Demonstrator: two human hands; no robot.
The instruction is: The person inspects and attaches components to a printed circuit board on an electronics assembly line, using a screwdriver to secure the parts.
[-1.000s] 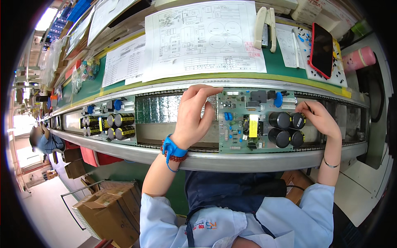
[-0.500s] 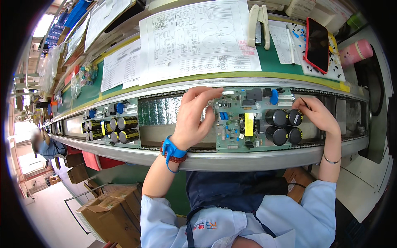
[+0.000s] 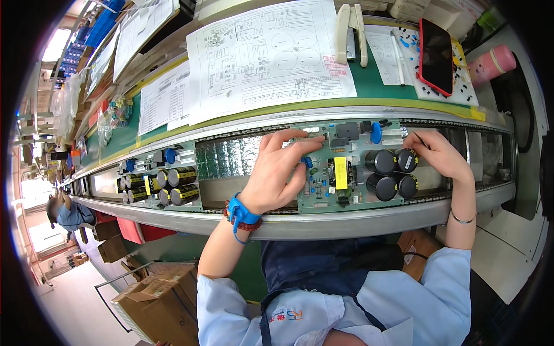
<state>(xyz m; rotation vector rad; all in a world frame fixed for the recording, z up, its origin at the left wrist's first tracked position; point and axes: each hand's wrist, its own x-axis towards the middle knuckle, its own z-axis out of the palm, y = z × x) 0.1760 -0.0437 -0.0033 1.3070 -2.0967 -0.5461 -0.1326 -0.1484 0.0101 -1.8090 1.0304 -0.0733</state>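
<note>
A green circuit board (image 3: 323,203) lies across the metal rails before me. It carries several black cylindrical capacitors (image 3: 382,162) at its right, a yellow-wrapped transformer (image 3: 341,173) in the middle and a blue disc component (image 3: 376,132) near its far edge. Over the board's left end reaches my left hand (image 3: 277,170), fingers apart, thumb beside small blue components (image 3: 307,162); whether the fingertips touch is unclear. A blue strap (image 3: 239,210) circles that wrist. My right hand (image 3: 438,154) is closed in a pinch at the board's right edge, on a slim dark thing whose kind is unclear.
Left along the rails (image 3: 369,216) sits a similar populated board (image 3: 167,179). Beyond lie a printed drawing (image 3: 265,57), a beige handled tool (image 3: 350,34), a white pen (image 3: 398,57), a red-edged phone (image 3: 435,57) and loose small parts. A pink bottle (image 3: 493,64) stands far right.
My left hand's fingers have come farther right over the board. The gap between the two boards looks slightly narrower. My right hand keeps its pinch near the capacitors. The view has shifted a little.
</note>
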